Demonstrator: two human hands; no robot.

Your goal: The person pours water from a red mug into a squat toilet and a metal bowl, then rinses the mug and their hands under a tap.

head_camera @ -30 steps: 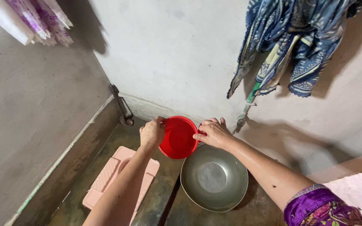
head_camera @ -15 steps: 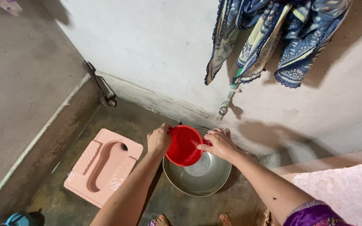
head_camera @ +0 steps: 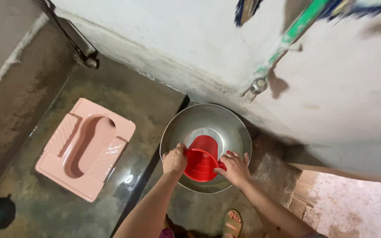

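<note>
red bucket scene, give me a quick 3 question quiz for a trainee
1. True or false: both hands grip the red bucket.
2. What lies under the bucket? A) a metal basin B) a wooden crate C) a blue drum
3. Which fixture sits on the floor left of the basin, and what colour is it?

Key
1. True: the left hand and the right hand each hold a side of its rim.
2. A: the metal basin, below the tap on the wall.
3. A pink squat toilet pan.

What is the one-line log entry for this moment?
hands: left and right grip red cup | cup: over metal basin
</note>
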